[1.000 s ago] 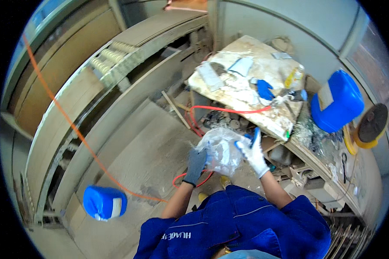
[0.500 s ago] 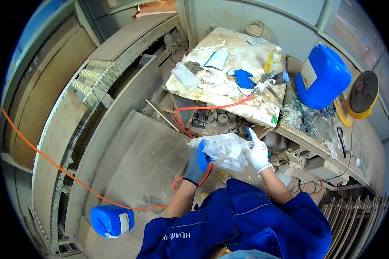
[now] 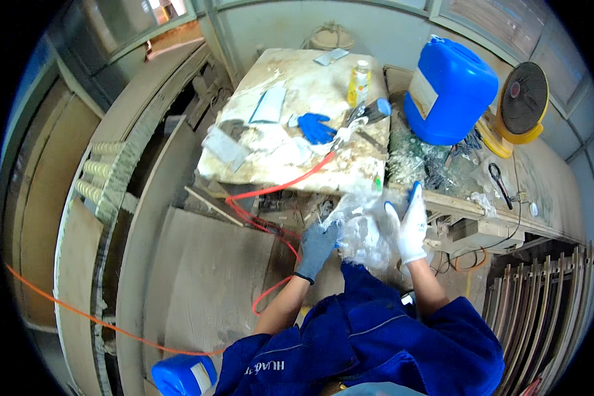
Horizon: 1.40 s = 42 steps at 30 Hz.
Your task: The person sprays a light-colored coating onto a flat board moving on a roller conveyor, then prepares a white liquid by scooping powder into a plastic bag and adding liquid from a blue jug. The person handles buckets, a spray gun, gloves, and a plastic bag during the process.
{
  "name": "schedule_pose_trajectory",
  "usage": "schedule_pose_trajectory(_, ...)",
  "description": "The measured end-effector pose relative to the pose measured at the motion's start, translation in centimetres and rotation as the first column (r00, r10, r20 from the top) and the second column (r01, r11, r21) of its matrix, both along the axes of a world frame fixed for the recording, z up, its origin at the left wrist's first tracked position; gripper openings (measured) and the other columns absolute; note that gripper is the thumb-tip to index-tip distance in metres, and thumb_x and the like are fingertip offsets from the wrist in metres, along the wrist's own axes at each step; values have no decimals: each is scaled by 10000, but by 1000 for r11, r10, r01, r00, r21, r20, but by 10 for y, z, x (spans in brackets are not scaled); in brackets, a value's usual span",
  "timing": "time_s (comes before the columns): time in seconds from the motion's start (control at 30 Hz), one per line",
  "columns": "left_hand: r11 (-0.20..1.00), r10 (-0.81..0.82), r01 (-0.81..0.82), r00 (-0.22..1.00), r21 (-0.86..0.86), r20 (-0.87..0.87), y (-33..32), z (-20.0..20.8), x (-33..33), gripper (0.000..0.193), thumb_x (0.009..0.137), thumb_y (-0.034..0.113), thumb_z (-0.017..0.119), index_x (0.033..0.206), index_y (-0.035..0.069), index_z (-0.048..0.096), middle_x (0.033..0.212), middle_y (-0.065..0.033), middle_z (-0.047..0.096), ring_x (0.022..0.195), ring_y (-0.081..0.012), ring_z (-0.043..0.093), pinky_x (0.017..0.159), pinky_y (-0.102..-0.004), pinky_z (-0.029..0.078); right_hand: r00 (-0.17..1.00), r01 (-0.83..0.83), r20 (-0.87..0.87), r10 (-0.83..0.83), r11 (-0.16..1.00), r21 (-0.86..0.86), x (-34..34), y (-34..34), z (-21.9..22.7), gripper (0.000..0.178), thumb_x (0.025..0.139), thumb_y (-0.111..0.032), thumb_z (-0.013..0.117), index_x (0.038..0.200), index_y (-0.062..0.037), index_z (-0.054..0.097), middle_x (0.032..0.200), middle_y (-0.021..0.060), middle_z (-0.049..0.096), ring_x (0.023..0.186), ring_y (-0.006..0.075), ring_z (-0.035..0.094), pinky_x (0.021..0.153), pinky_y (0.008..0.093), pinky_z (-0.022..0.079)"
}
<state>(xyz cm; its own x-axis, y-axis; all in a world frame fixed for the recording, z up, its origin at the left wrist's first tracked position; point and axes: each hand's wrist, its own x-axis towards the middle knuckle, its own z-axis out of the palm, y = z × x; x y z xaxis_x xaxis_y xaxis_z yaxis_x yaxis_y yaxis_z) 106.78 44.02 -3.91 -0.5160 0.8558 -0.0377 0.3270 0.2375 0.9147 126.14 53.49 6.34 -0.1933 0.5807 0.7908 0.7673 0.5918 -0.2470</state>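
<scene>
In a grey glove with blue on its palm side, my left hand [image 3: 318, 249] is closed on the edge of a crumpled clear plastic bag [image 3: 363, 239]. The bag hangs in front of my body, with whitish patches showing in it. My right hand [image 3: 412, 228], in a white glove with blue fingertips, is at the bag's right side with thumb and fingers spread apart. Whether its palm touches the plastic cannot be made out. Beyond the bag, a blue glove [image 3: 317, 128] lies on a stained table [image 3: 244, 76] beside white rags [image 3: 290, 150].
A red hose [image 3: 277, 186] runs off the table and down to the floor. At the right, a blue jerrycan [image 3: 465, 92] and a yellow fan [image 3: 525, 99] stand on a bench. Metal racks [image 3: 541, 290] stand lower right, another blue jerrycan [image 3: 178, 375] lower left.
My view has swung to the right. The right hand has loosened from the bag's edge and its fingers have opened. The bag now hangs lower, with the left hand still holding it.
</scene>
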Motion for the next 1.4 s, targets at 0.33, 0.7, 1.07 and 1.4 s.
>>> schedule_pose_trajectory(0.33,936,-245,287,947,203,-208,288,57,-8,338,881,321,598,1027,26,678,950,-196,697,889,-376,662,749,-450,514,917,-389,3,400,894,-223,-8,187,1,376,870,-160,667,1224,-50,602,1188,140,636,1117,316,591,1017,437,428)
schedule_pose_trajectory(0.7,958,-273,284,942,31,-197,456,107,-11,397,942,368,547,1072,18,681,932,-188,712,840,-330,681,765,-421,506,936,-342,35,351,926,-158,-21,368,2,387,862,-160,641,1243,-113,593,1194,91,626,1085,266,591,906,412,464)
schedule_pose_trajectory(1.07,895,-393,112,657,-433,-643,488,118,-5,490,938,432,450,879,21,711,823,-229,693,804,-395,689,725,-481,530,927,-321,-6,374,786,-529,-48,426,-45,511,906,-236,598,1389,-122,478,1366,105,536,1159,299,541,1012,426,428)
schedule_pose_trajectory(1.4,959,-245,-21,440,-283,-864,497,111,-4,518,929,511,492,926,13,638,742,-202,690,673,-350,693,624,-476,540,899,-391,24,438,826,-406,-59,448,-48,552,850,-114,602,1382,-90,461,1314,111,561,1119,304,562,970,432,448)
